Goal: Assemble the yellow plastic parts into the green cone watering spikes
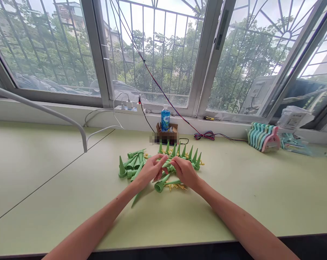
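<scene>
Between my two hands, over the middle of the pile, is a green plastic watering spike [166, 164]. My left hand [152, 169] is closed around it, thumb and fingers on its left side. The fingers of my right hand [185, 172] are pinched at its right end; any small part between those fingertips is hidden. Loose green spikes [136, 162] lie left of my left hand, with one upright spike [121, 168] beside them. Under my hands lie another spike [159, 186] and small yellow tube pieces [175, 186]. Several upright spikes [190, 153] with yellow pieces stand in a curved row behind.
A small cardboard box [167, 137] with a blue bottle [165, 118] stands behind the row. Coiled cable [204, 135] and small pastel hangers [263, 137] are toward the back right. A white tube [68, 119] arcs over the table [44, 180] at left. Windows line the back.
</scene>
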`<act>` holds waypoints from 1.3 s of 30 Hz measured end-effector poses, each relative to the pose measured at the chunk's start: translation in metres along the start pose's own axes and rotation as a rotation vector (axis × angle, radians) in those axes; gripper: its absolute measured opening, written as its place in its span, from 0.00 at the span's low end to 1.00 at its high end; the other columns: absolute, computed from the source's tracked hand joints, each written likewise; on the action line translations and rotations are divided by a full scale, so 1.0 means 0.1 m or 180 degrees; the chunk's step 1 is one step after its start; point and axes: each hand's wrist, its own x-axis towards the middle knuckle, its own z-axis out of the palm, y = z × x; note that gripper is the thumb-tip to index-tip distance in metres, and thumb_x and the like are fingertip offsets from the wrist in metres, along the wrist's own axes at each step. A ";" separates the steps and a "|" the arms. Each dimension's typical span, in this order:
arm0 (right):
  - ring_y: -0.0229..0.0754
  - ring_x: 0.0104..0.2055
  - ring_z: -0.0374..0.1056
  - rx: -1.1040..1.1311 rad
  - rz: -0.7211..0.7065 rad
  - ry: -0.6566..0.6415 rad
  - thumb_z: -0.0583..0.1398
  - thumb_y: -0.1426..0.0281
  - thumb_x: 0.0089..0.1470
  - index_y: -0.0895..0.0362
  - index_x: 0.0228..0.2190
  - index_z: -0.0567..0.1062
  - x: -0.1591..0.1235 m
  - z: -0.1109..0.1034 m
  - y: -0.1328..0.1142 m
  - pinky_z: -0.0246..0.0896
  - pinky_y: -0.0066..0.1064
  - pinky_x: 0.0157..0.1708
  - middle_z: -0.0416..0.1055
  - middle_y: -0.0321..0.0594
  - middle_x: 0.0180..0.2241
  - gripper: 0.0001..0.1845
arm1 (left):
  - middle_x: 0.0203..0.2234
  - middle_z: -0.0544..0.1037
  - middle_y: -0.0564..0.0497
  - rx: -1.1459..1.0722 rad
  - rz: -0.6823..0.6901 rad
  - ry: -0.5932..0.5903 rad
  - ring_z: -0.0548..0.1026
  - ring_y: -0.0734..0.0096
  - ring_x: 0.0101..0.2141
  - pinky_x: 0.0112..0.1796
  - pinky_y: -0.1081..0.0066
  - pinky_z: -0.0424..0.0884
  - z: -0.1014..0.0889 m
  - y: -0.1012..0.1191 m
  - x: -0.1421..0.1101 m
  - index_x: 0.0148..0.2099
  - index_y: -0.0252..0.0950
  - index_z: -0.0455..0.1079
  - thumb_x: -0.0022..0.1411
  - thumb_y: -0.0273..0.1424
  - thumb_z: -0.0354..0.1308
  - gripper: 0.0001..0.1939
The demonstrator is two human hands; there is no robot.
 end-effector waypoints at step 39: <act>0.35 0.22 0.52 0.0091 0.0503 0.0426 0.45 0.61 0.68 0.54 0.27 0.61 0.01 0.02 0.00 0.48 0.27 0.25 0.57 0.31 0.21 0.19 | 0.26 0.71 0.55 0.0161 0.0684 0.0644 0.61 0.83 0.12 0.14 0.78 0.52 0.11 0.03 -0.03 0.44 0.38 0.62 0.66 0.51 0.48 0.20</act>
